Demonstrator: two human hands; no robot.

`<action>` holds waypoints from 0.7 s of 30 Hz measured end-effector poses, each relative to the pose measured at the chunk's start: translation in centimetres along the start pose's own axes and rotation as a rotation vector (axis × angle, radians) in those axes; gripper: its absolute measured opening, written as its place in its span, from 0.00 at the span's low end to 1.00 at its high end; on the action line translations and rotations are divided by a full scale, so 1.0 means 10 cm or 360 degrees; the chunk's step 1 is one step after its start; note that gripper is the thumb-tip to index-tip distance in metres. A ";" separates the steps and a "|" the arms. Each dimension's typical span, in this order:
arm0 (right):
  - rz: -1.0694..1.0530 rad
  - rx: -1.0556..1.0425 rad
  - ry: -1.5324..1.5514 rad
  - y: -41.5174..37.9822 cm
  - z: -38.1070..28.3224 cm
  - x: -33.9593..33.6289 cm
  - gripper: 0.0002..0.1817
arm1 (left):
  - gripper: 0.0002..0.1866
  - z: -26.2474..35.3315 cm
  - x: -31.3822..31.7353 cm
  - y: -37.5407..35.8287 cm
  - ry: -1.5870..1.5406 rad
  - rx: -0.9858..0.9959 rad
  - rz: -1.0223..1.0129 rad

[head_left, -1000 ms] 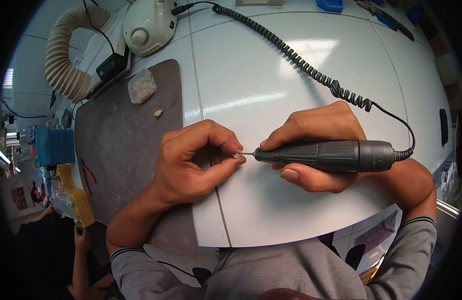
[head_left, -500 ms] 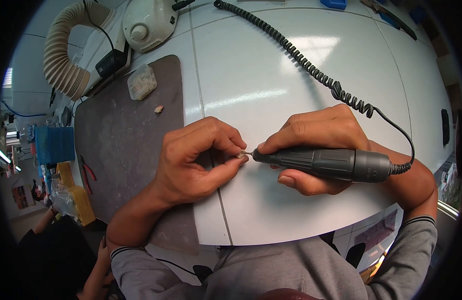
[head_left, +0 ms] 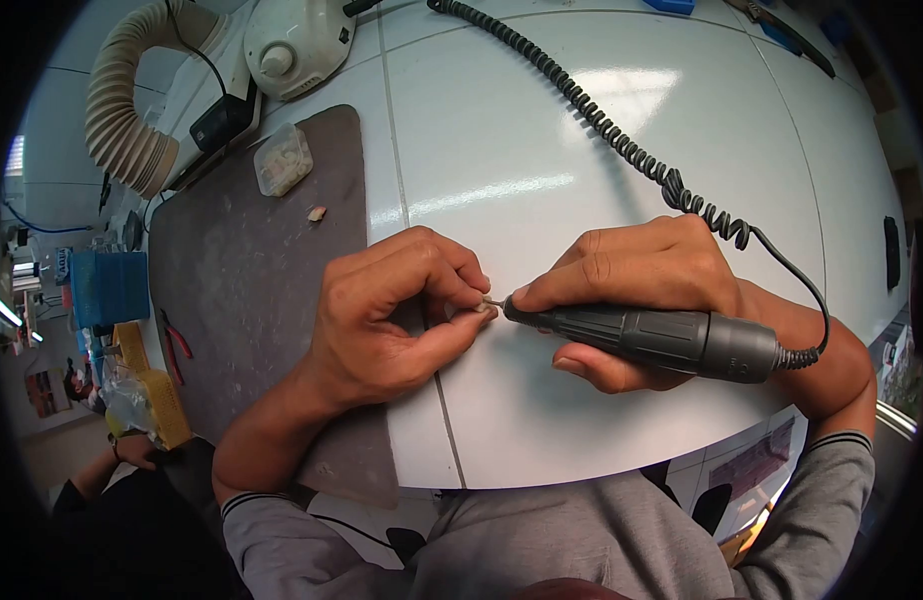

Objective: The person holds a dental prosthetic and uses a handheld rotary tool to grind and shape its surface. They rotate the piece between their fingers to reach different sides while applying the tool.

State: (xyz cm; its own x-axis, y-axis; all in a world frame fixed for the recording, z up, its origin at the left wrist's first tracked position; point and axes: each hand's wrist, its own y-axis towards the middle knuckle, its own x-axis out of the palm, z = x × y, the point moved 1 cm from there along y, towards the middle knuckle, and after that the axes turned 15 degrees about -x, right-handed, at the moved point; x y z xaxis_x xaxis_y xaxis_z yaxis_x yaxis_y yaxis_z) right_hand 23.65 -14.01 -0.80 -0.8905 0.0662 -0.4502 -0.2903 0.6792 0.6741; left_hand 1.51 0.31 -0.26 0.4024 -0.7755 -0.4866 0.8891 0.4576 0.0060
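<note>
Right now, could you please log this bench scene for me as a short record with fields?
left hand: pinches a small pale piece between thumb and fingertips
right hand: grips a dark rotary handpiece, its tip at the piece
cord: coiled cable runs from the handpiece to the white control unit
surface: white table, grey mat on the left
on mat: clear small box, one loose pale bit
far left: ribbed suction hose
</note>
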 end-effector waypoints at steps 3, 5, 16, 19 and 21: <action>-0.0027 -0.0026 -0.0026 0.00 0.02 -0.01 0.19 | 0.11 0.00 -0.03 0.00 0.0086 0.0036 -0.0046; -0.0034 -0.0037 -0.0070 0.01 0.03 -0.01 0.20 | 0.12 0.00 -0.02 0.01 0.0099 0.0059 -0.0030; -0.0502 -0.0040 -0.0186 0.06 -0.02 -0.17 0.25 | 0.13 -0.10 -0.04 -0.03 0.0085 0.0079 -0.0100; -0.0550 -0.0039 -0.0173 0.07 -0.02 -0.13 0.26 | 0.13 -0.08 -0.04 -0.03 0.0031 0.0030 -0.0107; -0.0558 -0.0036 -0.0163 0.09 0.00 -0.14 0.26 | 0.13 -0.08 -0.04 -0.03 0.0067 0.0044 -0.0097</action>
State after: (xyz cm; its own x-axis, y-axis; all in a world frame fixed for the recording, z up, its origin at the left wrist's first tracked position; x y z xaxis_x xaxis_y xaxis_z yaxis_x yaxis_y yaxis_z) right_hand 24.65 -13.53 0.41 -0.6962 -0.0940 -0.7117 -0.5802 0.6576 0.4807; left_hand 0.93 0.85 -0.74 0.3383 -0.7821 -0.5233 0.9176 0.3974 -0.0007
